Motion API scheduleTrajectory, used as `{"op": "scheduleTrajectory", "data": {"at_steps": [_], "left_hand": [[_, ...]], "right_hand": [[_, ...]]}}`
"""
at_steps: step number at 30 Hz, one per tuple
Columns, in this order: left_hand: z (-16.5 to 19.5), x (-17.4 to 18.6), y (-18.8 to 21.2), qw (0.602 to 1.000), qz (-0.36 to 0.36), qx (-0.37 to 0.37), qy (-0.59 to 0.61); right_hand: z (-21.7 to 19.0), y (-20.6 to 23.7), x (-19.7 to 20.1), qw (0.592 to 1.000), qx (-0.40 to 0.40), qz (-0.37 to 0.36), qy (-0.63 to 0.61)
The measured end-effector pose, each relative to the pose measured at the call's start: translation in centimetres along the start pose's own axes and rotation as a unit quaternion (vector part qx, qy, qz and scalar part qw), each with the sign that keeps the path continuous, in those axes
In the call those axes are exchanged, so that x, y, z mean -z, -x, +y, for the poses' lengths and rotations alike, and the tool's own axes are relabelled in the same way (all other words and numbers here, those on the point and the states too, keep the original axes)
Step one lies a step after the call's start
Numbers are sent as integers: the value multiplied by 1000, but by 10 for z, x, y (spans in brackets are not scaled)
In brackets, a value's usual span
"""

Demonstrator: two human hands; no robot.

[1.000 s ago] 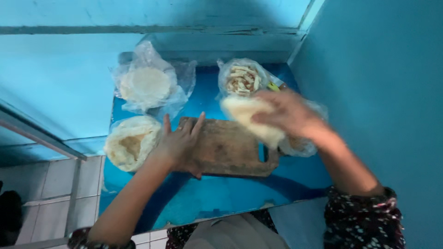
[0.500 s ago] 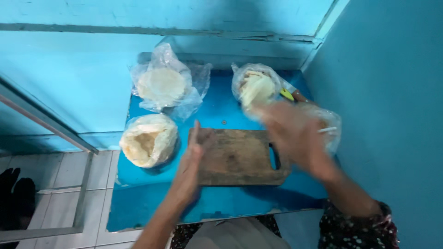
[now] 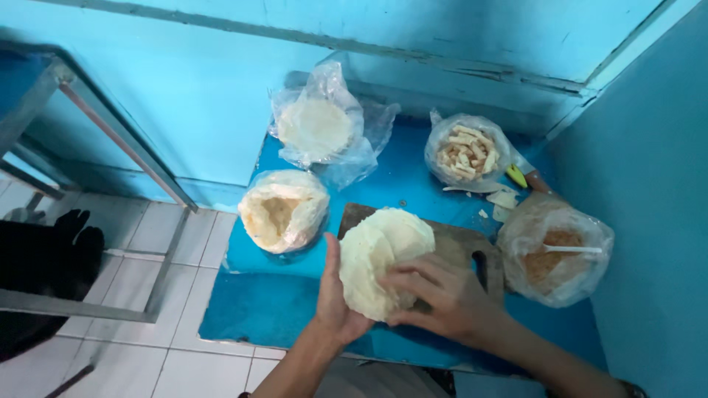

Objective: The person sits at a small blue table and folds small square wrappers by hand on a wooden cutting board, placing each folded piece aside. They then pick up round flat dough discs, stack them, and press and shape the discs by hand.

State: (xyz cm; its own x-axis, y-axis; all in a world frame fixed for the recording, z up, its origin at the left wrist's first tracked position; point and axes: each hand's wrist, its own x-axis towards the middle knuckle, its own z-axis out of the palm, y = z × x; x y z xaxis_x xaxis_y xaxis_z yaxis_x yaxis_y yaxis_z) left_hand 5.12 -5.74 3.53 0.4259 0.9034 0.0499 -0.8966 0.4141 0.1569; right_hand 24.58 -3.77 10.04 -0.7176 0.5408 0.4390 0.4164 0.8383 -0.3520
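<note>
A stack of pale round dough sheets [image 3: 380, 254] is held between both hands above a wooden cutting board [image 3: 459, 247] on a blue table [image 3: 273, 302]. My left hand [image 3: 335, 298] cups the stack from the left and below. My right hand [image 3: 439, 295] presses its fingers on the stack's lower right edge. The stack hides the board's left half.
Clear plastic bags sit around the board: one with flat white rounds [image 3: 316, 127] at the back, one with pale dough [image 3: 282, 211] at the left, one with cut sticks [image 3: 466, 151], one with brown filling and a white spoon [image 3: 554, 254] at the right. Blue walls close in behind and right.
The right hand brought the dough stack from the right side to over the board. The left hand left the board and now holds the stack too. The camera moved closer.
</note>
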Motion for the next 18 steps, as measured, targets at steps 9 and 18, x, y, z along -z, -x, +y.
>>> {"op": "scheduleTrajectory", "data": {"at_steps": [9, 18], "left_hand": [[-52, 59, -22, 992, 120, -22, -33], [-122, 123, -19, 952, 115, -78, -272]], "right_hand": [[69, 1, -11, 853, -269, -77, -440], [80, 23, -9, 918, -197, -33, -342]]}}
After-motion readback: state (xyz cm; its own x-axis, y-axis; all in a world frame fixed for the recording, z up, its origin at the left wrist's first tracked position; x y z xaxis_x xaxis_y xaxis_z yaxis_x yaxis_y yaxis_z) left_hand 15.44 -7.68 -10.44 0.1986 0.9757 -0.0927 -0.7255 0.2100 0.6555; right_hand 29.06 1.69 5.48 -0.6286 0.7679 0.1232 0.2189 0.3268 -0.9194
